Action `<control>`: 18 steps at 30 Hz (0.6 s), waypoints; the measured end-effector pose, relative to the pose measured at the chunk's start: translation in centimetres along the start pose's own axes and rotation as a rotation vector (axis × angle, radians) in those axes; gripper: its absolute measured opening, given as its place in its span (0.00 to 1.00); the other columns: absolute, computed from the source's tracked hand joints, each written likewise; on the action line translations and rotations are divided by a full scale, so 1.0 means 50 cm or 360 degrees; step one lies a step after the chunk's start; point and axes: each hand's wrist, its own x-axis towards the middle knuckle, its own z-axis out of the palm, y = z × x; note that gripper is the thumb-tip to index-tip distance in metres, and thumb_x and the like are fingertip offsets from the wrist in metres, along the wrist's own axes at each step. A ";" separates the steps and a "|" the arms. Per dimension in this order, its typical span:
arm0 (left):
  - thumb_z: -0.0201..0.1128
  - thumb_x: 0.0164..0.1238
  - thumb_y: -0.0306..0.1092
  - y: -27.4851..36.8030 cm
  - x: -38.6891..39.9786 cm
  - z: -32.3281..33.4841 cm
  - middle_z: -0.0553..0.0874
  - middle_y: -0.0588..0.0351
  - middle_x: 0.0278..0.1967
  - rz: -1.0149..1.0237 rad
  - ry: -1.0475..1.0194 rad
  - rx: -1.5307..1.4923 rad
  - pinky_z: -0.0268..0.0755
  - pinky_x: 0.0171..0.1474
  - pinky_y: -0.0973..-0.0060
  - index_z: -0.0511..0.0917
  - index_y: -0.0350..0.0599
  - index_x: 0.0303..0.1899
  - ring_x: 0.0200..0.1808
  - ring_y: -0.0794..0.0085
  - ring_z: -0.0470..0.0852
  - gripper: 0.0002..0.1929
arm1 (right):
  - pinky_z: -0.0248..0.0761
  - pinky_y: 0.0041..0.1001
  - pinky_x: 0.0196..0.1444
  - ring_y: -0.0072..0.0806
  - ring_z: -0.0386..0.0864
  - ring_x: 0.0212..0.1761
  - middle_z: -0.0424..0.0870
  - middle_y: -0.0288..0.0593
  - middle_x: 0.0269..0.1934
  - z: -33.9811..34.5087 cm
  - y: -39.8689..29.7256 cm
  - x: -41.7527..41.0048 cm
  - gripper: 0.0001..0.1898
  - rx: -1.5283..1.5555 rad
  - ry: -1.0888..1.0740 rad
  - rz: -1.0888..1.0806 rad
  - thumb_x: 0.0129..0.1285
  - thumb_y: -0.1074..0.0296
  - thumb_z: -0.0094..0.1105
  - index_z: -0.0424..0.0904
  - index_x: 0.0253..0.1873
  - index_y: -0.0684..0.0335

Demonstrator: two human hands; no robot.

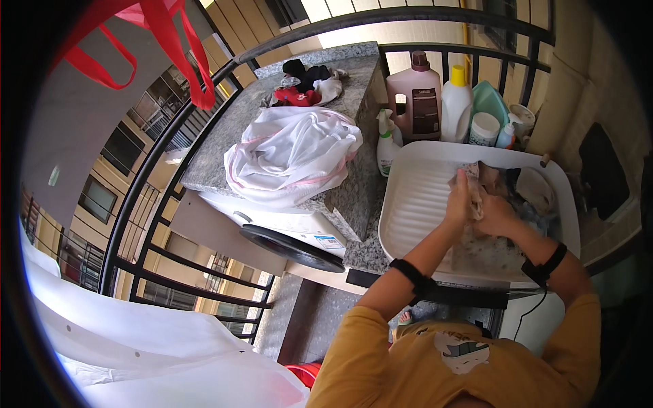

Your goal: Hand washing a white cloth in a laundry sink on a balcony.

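Both of my hands are together over the white laundry sink [408, 214], which has a ribbed washboard slope on its left side. My left hand [458, 199] lies flat along the left of a light patterned cloth [475, 200], its thumb side up. Bent around the same cloth from the right is my right hand [496, 215]; its fingertips are hidden. Wet garments, among them a pale rounded piece [534, 189] and darker ones, lie in cloudy, sudsy water [472, 257] in the right part of the basin.
Behind the sink stand a large pink detergent jug [416, 97], a white bottle with a yellow cap [456, 104], a spray bottle [386, 148] and a white tub [484, 128]. A white mesh laundry bag [298, 153] and small clothes [306, 86] lie on the granite counter [214, 163] above a washing machine [285, 227].
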 end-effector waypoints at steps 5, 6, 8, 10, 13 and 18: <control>0.48 0.72 0.52 -0.033 -0.058 -0.099 0.79 0.40 0.37 0.1025 0.0283 0.1077 0.69 0.45 0.60 0.75 0.35 0.38 0.41 0.50 0.78 0.24 | 0.73 0.29 0.48 0.37 0.80 0.44 0.80 0.54 0.41 -0.123 -0.043 0.059 0.42 0.0903 -0.0325 0.0250 0.35 0.66 0.75 0.66 0.58 0.74; 0.49 0.72 0.51 -0.037 -0.074 -0.112 0.79 0.41 0.37 0.1123 0.0131 0.1244 0.68 0.46 0.60 0.75 0.36 0.38 0.42 0.49 0.77 0.22 | 0.74 0.26 0.34 0.28 0.79 0.34 0.80 0.44 0.36 -0.125 -0.064 0.079 0.36 0.0834 -0.0067 0.0029 0.34 0.73 0.75 0.68 0.53 0.68; 0.50 0.72 0.49 -0.034 -0.090 -0.127 0.79 0.42 0.37 0.1207 -0.0063 0.1402 0.68 0.47 0.60 0.75 0.36 0.38 0.42 0.49 0.77 0.21 | 0.72 0.27 0.32 0.27 0.78 0.33 0.80 0.41 0.32 -0.168 -0.170 0.134 0.26 0.0672 -0.0330 -0.0155 0.36 0.67 0.74 0.78 0.44 0.68; 0.53 0.70 0.46 -0.041 -0.102 -0.102 0.79 0.44 0.35 0.1180 -0.0194 0.1392 0.68 0.45 0.59 0.76 0.37 0.36 0.41 0.49 0.77 0.18 | 0.64 0.24 0.22 0.20 0.73 0.24 0.79 0.36 0.27 -0.208 -0.241 0.176 0.13 0.1084 -0.0696 -0.0332 0.44 0.65 0.71 0.82 0.34 0.63; 0.60 0.65 0.40 -0.077 -0.077 -0.092 0.80 0.48 0.31 0.1378 -0.0354 0.1842 0.69 0.42 0.60 0.77 0.41 0.32 0.38 0.52 0.77 0.12 | 0.73 0.29 0.42 0.27 0.78 0.45 0.79 0.51 0.46 -0.176 -0.353 0.346 0.30 0.1684 -0.1074 -0.0787 0.45 0.59 0.73 0.77 0.53 0.69; 0.67 0.53 0.33 -0.072 -0.062 -0.169 0.80 0.50 0.30 0.1509 -0.0497 0.1957 0.70 0.39 0.59 0.80 0.42 0.26 0.37 0.53 0.77 0.06 | 0.67 0.39 0.59 0.42 0.69 0.62 0.63 0.57 0.65 -0.278 -0.418 0.202 0.62 0.0593 -0.0378 -0.0408 0.39 0.41 0.75 0.45 0.72 0.68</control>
